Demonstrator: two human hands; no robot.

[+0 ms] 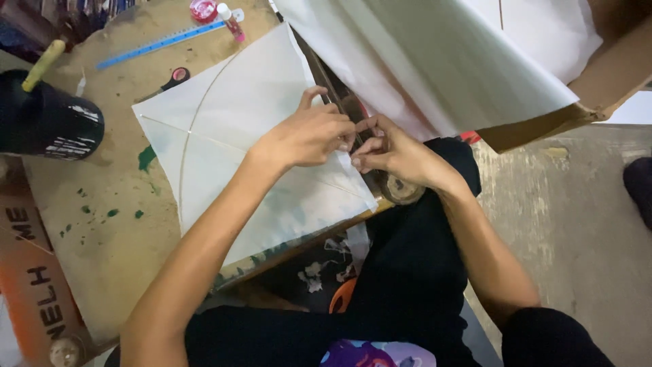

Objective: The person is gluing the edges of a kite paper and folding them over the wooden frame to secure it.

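1. White paper kite (pixel 244 156): lies flat on the stained work board (pixel 102 224), its right edge under my hands. Judged very light, thin, easily torn; thin spars give the only stiffness.
2. My left hand (pixel 305 134): fingers curled, pressing down on the kite's edge.
3. My right hand (pixel 394 155): fingertips pinched together at that edge; what they pinch, I cannot tell.
4. Best hold: by the spars or the edge.

We count two hands, the left hand (pixel 309 134) and right hand (pixel 394 153), on one white paper kite (pixel 231 129). We also see one blue ruler (pixel 159 44), one black can (pixel 47 119) and one tape roll (pixel 402 190).
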